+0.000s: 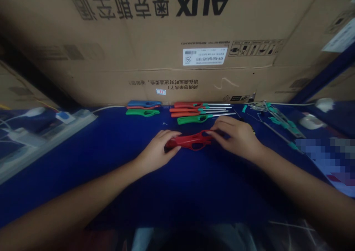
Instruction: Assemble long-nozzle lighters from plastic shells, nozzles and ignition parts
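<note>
Both hands hold a red gas lighter handle (188,141) low over the blue table. Its two shell halves look slightly apart near the trigger loop. My left hand (158,151) is closed round the left end, thumb below and fingers above. At the right end, my right hand (235,136) pinches the shell between thumb and fingers. Just beyond lies a group of lighters with metal rods, a green lighter (192,120) nearest and a red lighter (187,105) farthest. Farther left are a green handle shell (142,112) and a blue handle shell (144,103).
A large cardboard box (124,51) walls off the back of the blue table (116,191). A white power strip (69,127) with plugs lies at left. Several metal rods with teal parts (281,119) are piled at right, near a white plug-like object (312,121).
</note>
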### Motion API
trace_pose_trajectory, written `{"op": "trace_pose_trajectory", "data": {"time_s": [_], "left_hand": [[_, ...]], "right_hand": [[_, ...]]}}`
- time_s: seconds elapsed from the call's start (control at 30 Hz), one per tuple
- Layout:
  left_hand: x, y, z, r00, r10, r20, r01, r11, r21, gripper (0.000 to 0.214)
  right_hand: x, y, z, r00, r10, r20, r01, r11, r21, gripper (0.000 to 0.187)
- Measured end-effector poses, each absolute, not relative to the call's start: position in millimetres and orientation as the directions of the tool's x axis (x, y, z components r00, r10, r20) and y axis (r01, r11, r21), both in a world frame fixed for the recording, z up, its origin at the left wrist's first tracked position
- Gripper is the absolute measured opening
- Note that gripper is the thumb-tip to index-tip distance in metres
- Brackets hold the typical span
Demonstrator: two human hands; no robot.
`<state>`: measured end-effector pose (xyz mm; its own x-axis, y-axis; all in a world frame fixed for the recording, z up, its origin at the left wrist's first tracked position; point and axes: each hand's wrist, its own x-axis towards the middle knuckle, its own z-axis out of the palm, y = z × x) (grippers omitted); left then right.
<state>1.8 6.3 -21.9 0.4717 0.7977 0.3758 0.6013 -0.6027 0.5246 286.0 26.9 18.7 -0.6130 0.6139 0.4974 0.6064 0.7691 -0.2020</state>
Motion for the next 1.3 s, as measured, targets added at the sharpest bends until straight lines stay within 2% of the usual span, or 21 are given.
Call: {"op": "trace_pose_trajectory", "data": {"time_s": [0.13, 0.2, 0.3, 0.4, 0.5, 0.63, 0.73, 0.83, 0.87, 0.9, 1.03, 1.13, 1.17, 1.23, 1.3], "left_hand": [[0.5, 9.4, -22.7, 0.415, 0.808, 0.418, 0.629, -0.587, 0.51, 0.024], [0.1, 10.2, -22.3, 0.398, 0.819, 0.413, 0.634, -0.571, 0.521, 0.024], [0.0, 10.4, -21.3, 0.395, 0.833, 0.388, 0.634, -0.553, 0.541, 0.027], [0.3, 10.1, -21.3, 0.401, 0.844, 0.355, 0.62, -0.536, 0.573, 0.035], [0.7, 9.1, -21.7, 0.429, 0.839, 0.335, 0.589, -0.54, 0.601, 0.039], [2.3, 4.6, -16.9, 0.458, 0.792, 0.403, 0.553, -0.609, 0.569, 0.029], [4.2, -1.7, -10.0, 0.504, 0.748, 0.431, 0.579, -0.663, 0.474, 0.023], [5.6, -8.0, -6.1, 0.601, 0.692, 0.4, 0.554, -0.721, 0.416, 0.028], [5.7, -9.5, -5.8, 0.633, 0.671, 0.386, 0.536, -0.74, 0.406, 0.03], [5.7, -10.5, -5.9, 0.66, 0.652, 0.373, 0.521, -0.755, 0.399, 0.031], [4.5, -10.5, -5.8, 0.692, 0.647, 0.32, 0.538, -0.758, 0.369, 0.032], [2.8, -8.5, -2.0, 0.682, 0.678, 0.276, 0.588, -0.732, 0.344, 0.03], [2.1, -7.9, -0.2, 0.679, 0.686, 0.26, 0.604, -0.724, 0.334, 0.029], [0.5, -6.8, 3.5, 0.675, 0.7, 0.235, 0.632, -0.712, 0.307, 0.026], [-1.3, -6.4, 7.2, 0.67, 0.711, 0.213, 0.658, -0.702, 0.274, 0.024]], "right_hand": [[290.7, 22.6, 29.7, -0.403, 0.727, 0.556, 0.751, 0.61, -0.254, 0.028], [292.7, 21.1, 33.8, -0.491, 0.721, 0.488, 0.709, 0.657, -0.257, 0.027], [290.4, 16.6, 34.4, -0.721, 0.646, 0.251, 0.591, 0.762, -0.265, 0.023], [281.8, 10.4, 28.1, -0.776, 0.628, 0.057, 0.594, 0.758, -0.269, 0.021], [275.1, 7.7, 20.6, -0.768, 0.64, -0.01, 0.625, 0.746, -0.232, 0.026], [276.6, 13.4, 18.9, -0.736, 0.677, 0.004, 0.663, 0.721, -0.203, 0.041], [284.9, 23.9, 26.3, -0.595, 0.796, 0.113, 0.784, 0.605, -0.138, 0.052], [304.4, 39.1, 39.4, -0.252, 0.946, 0.205, 0.966, 0.26, -0.012, 0.039], [314.7, 44.8, 44.1, -0.095, 0.977, 0.188, 0.995, 0.094, 0.014, 0.031], [326.9, 50.7, 48.4, -0.01, 0.986, 0.165, 1.0, 0.006, 0.025, 0.026], [384.6, 72.7, 55.0, 0.26, 0.966, -0.002, 0.963, -0.259, 0.079, 0.021], [416.0, 84.4, 47.9, 0.295, 0.932, -0.21, 0.955, -0.281, 0.095, 0.004], [421.4, 86.6, 45.0, 0.293, 0.923, -0.25, 0.956, -0.278, 0.092, 0.005], [425.0, 87.8, 41.6, 0.278, 0.918, -0.281, 0.96, -0.268, 0.075, 0.009], [421.5, 84.9, 44.0, 0.264, 0.932, -0.249, 0.964, -0.26, 0.05, 0.008]]}}
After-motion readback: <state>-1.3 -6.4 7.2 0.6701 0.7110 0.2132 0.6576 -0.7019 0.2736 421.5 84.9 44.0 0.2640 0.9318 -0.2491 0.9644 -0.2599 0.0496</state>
